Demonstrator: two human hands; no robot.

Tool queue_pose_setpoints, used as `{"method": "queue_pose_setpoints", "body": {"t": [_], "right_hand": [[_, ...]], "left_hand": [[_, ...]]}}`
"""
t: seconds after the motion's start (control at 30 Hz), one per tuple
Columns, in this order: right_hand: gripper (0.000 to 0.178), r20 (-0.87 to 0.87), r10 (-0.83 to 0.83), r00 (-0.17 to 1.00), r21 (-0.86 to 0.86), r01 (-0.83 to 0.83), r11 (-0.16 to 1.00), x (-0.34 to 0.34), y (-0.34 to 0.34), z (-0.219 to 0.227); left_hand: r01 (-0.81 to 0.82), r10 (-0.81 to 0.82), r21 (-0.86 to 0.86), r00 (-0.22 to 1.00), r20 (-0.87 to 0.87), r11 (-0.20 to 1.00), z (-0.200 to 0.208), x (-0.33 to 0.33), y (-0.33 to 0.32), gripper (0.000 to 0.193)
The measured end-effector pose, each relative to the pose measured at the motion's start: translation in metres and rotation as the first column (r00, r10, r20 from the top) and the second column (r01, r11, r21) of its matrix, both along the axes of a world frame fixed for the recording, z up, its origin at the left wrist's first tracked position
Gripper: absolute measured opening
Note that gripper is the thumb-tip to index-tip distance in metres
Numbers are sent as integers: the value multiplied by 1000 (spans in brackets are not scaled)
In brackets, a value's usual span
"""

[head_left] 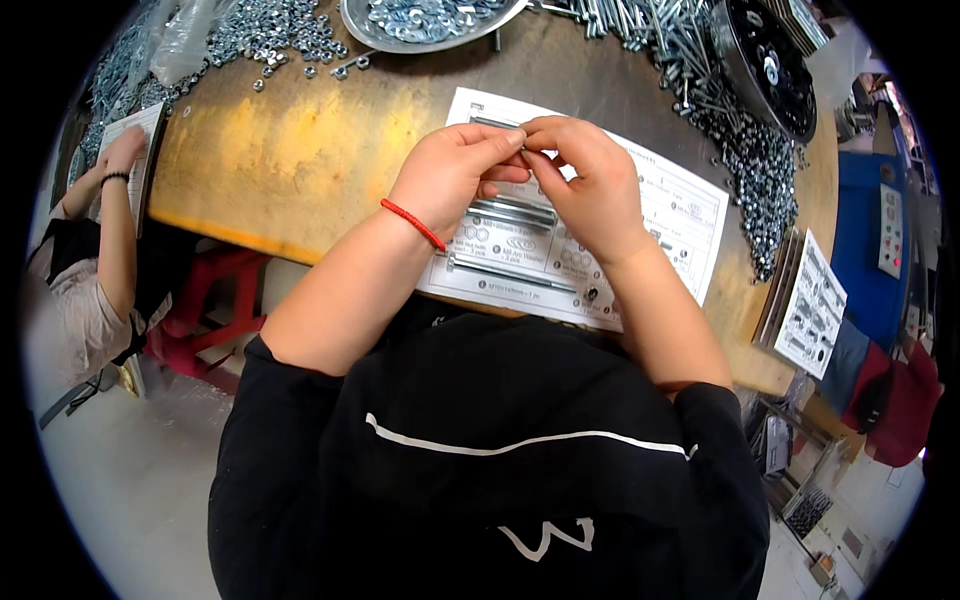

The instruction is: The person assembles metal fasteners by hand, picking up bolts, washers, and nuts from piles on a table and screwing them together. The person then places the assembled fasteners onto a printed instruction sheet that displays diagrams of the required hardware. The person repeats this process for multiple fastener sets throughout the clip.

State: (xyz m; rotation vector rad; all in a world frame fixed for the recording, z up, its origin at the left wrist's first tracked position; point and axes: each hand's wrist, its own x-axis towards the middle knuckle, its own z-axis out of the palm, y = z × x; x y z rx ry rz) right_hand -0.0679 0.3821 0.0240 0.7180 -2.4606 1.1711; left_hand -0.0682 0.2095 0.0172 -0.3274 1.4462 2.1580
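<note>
My left hand (440, 178), with a red cord round its wrist, and my right hand (594, 185) meet over a white printed sheet (690, 235). Thumbs and fingertips of both are pinched together. Whatever small piece sits between them is mostly covered by the fingers, and I cannot make it out. Under the hands, long metal bolts (512, 213) lie side by side on the sheet. Closer to me another long bolt (510, 274) rests across it. A small dark metal part (592, 294) lies near the sheet's front edge.
A metal bowl of washers (430, 22) stands at the back. Loose nuts (265, 35) spread at back left, bolts (640, 28) and more nuts (765, 190) at right. A black round tray (770, 70) holds small parts. At far left, another person's hand (125, 150) is over a board.
</note>
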Motion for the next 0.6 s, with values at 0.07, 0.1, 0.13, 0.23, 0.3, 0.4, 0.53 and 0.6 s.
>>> {"method": "queue_pose_setpoints", "body": {"t": [0.07,0.1,0.13,0.23,0.3,0.4,0.53,0.6], "right_hand": [[14,123,35,992,-27,-32,999,11,15,0],[15,178,39,983,-43,-32,999,18,22,3],[17,232,43,972,-59,-30,998,26,27,8],[19,346,213,914,-372,-75,925,56,41,51],[19,342,539,769,-739,-134,660,88,51,98],[7,262,609,749,-850,-120,514,143,73,165],[22,599,209,773,-728,417,544,184,46,220],[34,691,78,718,-657,579,483,193,38,232]], "left_hand": [[68,-69,-48,997,-22,997,-5,7,2,18],[93,-94,-63,995,-17,994,-3,11,5,19],[118,-120,-78,993,-12,990,-1,14,7,19],[112,-119,-134,992,-46,985,15,26,10,20],[75,-93,-180,991,-98,981,22,43,7,23],[170,-193,-188,975,-109,967,22,48,18,24],[149,-170,-162,978,-125,975,13,65,16,21],[191,-215,-167,967,-134,967,13,66,20,19]]}}
